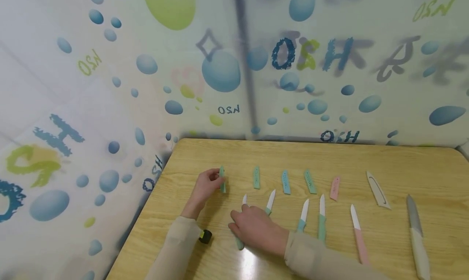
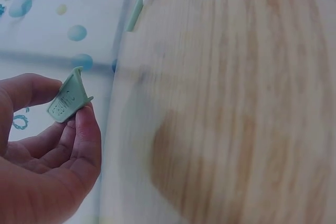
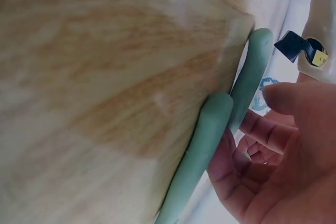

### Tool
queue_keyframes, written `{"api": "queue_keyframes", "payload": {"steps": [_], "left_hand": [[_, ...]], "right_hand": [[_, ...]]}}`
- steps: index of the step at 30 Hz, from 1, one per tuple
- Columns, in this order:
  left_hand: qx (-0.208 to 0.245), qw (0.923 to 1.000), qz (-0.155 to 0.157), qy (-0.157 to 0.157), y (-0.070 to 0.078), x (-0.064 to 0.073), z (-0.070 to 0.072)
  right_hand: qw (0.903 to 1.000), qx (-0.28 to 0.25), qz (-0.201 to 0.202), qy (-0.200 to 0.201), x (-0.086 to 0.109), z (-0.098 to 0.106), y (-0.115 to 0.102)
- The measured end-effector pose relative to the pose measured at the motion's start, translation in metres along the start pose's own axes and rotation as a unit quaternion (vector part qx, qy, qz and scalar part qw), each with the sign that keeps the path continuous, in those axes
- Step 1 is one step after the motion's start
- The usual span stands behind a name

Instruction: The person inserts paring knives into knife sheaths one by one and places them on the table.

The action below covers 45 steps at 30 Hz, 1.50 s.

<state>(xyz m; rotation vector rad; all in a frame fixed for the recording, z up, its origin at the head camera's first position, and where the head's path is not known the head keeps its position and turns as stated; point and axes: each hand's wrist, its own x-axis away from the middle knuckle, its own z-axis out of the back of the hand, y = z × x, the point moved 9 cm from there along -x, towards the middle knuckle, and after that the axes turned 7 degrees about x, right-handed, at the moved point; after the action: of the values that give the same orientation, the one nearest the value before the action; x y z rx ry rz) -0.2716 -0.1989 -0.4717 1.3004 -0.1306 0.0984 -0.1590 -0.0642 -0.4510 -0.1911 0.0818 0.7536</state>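
Observation:
My left hand (image 1: 206, 186) pinches a light green knife sheath (image 1: 222, 182) between thumb and fingers, held upright over the table. In the left wrist view, the sheath (image 2: 68, 98) shows embossed marks and a small lip. My right hand (image 1: 258, 229) reaches down over the leftmost knife, its white blade tip (image 1: 245, 198) and green handle (image 1: 239, 243) showing past the hand. In the right wrist view, fingertips are at that green handle (image 3: 254, 66), while the thumb stays off it. A second green handle (image 3: 197, 156) lies beside the fingers.
More knives lie to the right: a green one (image 1: 271, 200), a blue (image 1: 304, 215), another green (image 1: 322, 223), a pink (image 1: 357, 235) and a large cream-handled one (image 1: 417, 243). Behind them are sheaths in green (image 1: 256, 177), blue (image 1: 286, 182), pink (image 1: 335, 188) and cream (image 1: 377, 189).

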Motion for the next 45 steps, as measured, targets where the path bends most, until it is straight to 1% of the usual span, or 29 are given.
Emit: {"api": "queue_keyframes", "payload": {"steps": [3,6,8,10,12,15,16,19,21,23,25,28,32,34,36,39,42,45], "left_hand": [[0.001,1.0000,0.000,0.002,-0.001,0.001,0.000],[0.001,1.0000,0.002,0.003,-0.002,0.001,0.000],[0.004,1.0000,0.003,0.003,-0.002,0.001,-0.001],[0.009,0.9999,0.002,0.004,-0.001,0.001,-0.001],[0.016,0.9999,0.000,0.006,0.001,0.001,-0.001],[0.032,0.9993,-0.007,0.019,0.004,0.000,0.002],[0.039,0.9989,-0.010,0.025,0.005,0.000,0.003],[0.066,0.9968,-0.020,0.041,0.007,0.001,0.007],[0.087,0.9947,-0.024,0.048,0.009,0.002,0.009],[0.112,0.9922,-0.025,0.049,0.010,0.002,0.010],[0.137,0.9890,-0.021,0.052,0.010,0.002,0.009],[0.183,0.9818,-0.017,0.047,0.011,0.002,0.004],[0.248,0.9682,-0.007,0.031,0.012,0.004,-0.008],[0.271,0.9623,0.000,0.022,0.012,0.006,-0.015],[0.287,0.9579,0.005,0.013,0.011,0.009,-0.022],[0.301,0.9536,0.010,-0.003,0.010,0.012,-0.033],[0.324,0.9458,0.012,-0.019,0.010,0.013,-0.046],[0.347,0.9373,0.010,-0.029,0.014,0.012,-0.056]], "right_hand": [[0.9997,0.026,0.000,0.002,0.001,-0.002,-0.002],[0.9993,0.036,-0.005,0.000,0.002,-0.004,-0.002],[0.9994,0.035,-0.010,0.003,0.004,-0.003,-0.002],[0.9993,0.030,-0.015,0.015,0.005,0.000,-0.002],[0.9985,0.040,-0.018,0.032,0.006,0.004,-0.001],[0.9976,0.033,-0.035,0.050,0.007,0.011,0.004],[0.9977,0.021,-0.042,0.050,0.007,0.012,0.006],[0.9958,-0.040,-0.069,0.047,0.008,0.016,0.016],[0.9931,-0.073,-0.076,0.050,0.011,0.019,0.022],[0.9884,-0.108,-0.090,0.056,0.015,0.024,0.029],[0.9848,-0.125,-0.101,0.066,0.020,0.031,0.037],[0.9782,-0.143,-0.126,0.084,0.030,0.041,0.050],[0.9660,-0.168,-0.178,0.084,0.045,0.046,0.069],[0.9589,-0.182,-0.204,0.078,0.053,0.047,0.077],[0.9560,-0.188,-0.210,0.082,0.060,0.048,0.081],[0.9549,-0.191,-0.206,0.096,0.070,0.050,0.086],[0.9526,-0.197,-0.206,0.107,0.077,0.051,0.092],[0.9502,-0.203,-0.212,0.105,0.083,0.051,0.100]]}}
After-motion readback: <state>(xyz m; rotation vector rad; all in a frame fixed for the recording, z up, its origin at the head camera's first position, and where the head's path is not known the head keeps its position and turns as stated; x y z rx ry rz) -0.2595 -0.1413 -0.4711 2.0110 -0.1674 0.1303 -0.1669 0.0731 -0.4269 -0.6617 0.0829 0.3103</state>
